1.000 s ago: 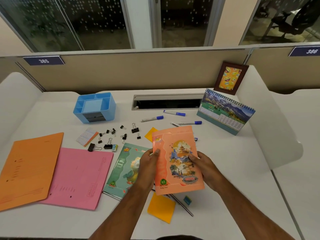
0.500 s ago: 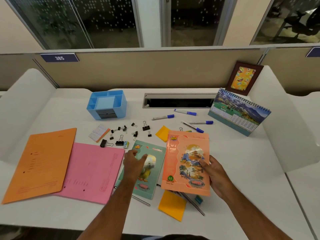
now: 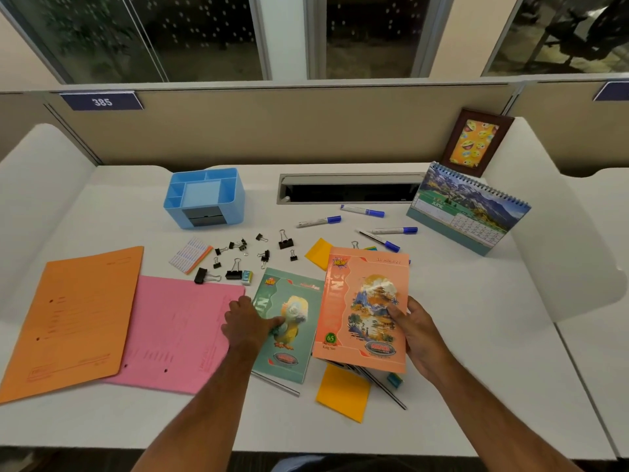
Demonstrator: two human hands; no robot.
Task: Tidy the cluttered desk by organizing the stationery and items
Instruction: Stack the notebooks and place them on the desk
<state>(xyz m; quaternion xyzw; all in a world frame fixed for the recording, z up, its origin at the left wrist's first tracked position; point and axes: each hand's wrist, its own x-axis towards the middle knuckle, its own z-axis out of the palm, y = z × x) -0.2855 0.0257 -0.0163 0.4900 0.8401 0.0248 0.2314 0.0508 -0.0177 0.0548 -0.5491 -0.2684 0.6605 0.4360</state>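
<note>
My right hand [image 3: 417, 338] holds an orange notebook [image 3: 357, 308] by its right edge, thumb on the cover, lifted a little above the desk. Just left of it a green notebook [image 3: 289, 338] with a parrot picture lies flat. My left hand [image 3: 246, 323] grips its left edge, thumb across the cover. Several black binder clips [image 3: 238, 257] are scattered behind the notebooks. Blue-capped markers [image 3: 318, 221] lie near the cable slot. A blue desk organizer [image 3: 204, 197] stands at the back left.
An orange folder [image 3: 75, 318] and a pink folder [image 3: 170, 332] lie at the left. Yellow sticky pads [image 3: 343, 393], pencils [image 3: 388, 390] and a small eraser [image 3: 394, 379] sit under the orange notebook. A desk calendar [image 3: 469, 209] and a photo frame [image 3: 476, 143] stand at the back right.
My left hand let go of the orange notebook and moved left onto the green notebook. My right hand now holds the orange notebook alone, slightly further right.
</note>
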